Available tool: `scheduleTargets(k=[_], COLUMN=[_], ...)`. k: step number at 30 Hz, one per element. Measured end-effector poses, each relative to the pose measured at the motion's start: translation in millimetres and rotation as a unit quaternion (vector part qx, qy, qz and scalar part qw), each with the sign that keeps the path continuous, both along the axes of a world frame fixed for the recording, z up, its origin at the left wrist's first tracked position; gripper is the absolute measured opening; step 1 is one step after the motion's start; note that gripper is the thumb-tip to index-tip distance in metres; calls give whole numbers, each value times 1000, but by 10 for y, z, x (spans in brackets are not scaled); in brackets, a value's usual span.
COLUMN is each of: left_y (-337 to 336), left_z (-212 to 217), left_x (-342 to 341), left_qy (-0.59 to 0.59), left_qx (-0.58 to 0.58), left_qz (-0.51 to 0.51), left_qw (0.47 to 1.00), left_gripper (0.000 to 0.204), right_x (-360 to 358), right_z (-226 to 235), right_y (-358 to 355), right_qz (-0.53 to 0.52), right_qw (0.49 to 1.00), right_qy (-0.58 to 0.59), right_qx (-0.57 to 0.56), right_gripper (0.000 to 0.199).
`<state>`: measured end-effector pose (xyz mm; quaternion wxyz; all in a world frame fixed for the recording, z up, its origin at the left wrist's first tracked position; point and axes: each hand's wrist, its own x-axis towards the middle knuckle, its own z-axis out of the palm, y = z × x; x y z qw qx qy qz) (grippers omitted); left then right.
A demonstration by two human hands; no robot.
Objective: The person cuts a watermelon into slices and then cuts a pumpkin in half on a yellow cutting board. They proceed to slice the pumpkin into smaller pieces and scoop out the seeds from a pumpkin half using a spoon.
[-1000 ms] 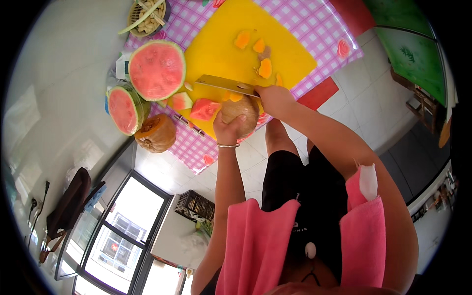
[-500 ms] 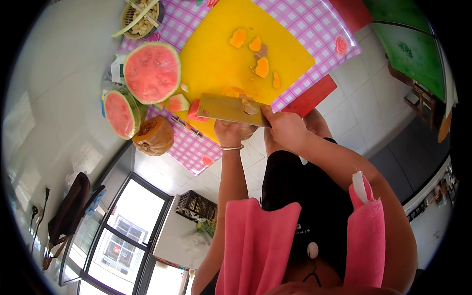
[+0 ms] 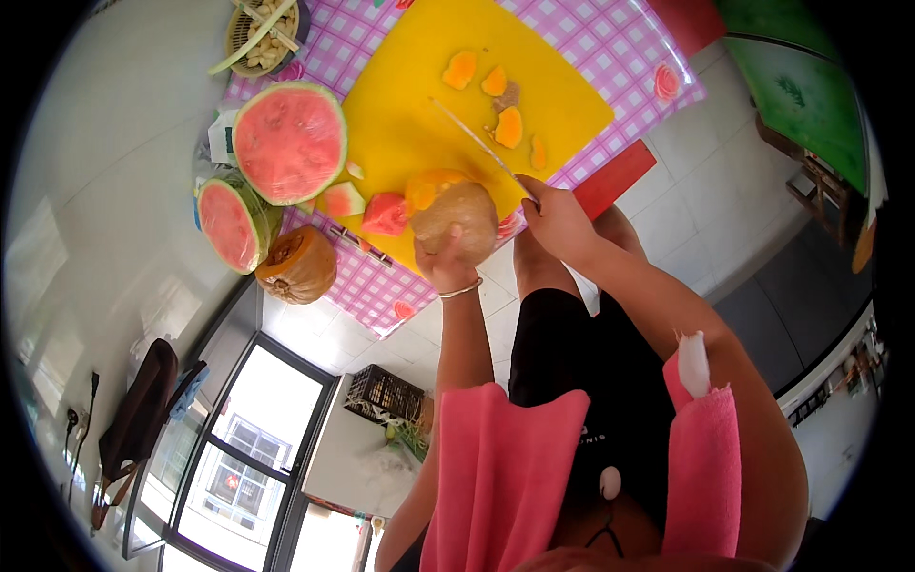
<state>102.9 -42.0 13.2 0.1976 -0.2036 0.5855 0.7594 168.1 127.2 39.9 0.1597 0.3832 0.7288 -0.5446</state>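
Note:
My left hand (image 3: 450, 261) grips the near side of a tan-skinned pumpkin piece (image 3: 459, 224), steadying it at the near edge of the yellow cutting board (image 3: 400, 110). Orange flesh shows where skin is cut away on its far left. In my right hand (image 3: 562, 227) is a cleaver (image 3: 481, 141), closed in by the handle. Its blade is seen nearly edge-on, slanting over the board to the right of the pumpkin and apart from it. Several orange-fleshed cut bits (image 3: 510, 126) lie scattered beyond the blade. A red watermelon chunk (image 3: 385, 214) sits just left of the pumpkin.
Two wrapped watermelon pieces, a large one (image 3: 290, 143) and a smaller one (image 3: 229, 223), stand left of the board. Beside them are a hollow pumpkin half (image 3: 298, 265) and a watermelon wedge (image 3: 343, 199). A basket (image 3: 233, 38) of pale cloves stands far left. A checked cloth (image 3: 357, 291) covers the table.
The cleaver has swung from flat over the pumpkin to edge-on, away to its right, uncovering the pumpkin. The peel bit seen on the blade no longer shows. My left hand still holds the pumpkin.

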Motion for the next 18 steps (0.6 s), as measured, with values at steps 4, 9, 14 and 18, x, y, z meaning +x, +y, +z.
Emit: scheduleTargets(k=[4,9,14,18], left_y=[110,33,66,83], left_z=[9,92,279,212], left_x=[-19,67,-15,25], left_qy=[69,-22,-143,-140], left_qx=[-76,-97,-33,-73], left_qz=[17,-108,-114,-190], left_qw=[995,989,983,969], left_gripper=[57,57,50,41], right_x=[104,246,295,283], right_z=[74,95,210,386], right_y=[96,32,30,102], right_qz=[22,165,221,245], right_qw=[998,984,966,956], right_qy=[-53,3,30,39], right_qx=[13,69,133,155], right_gripper=[33,39,43,50])
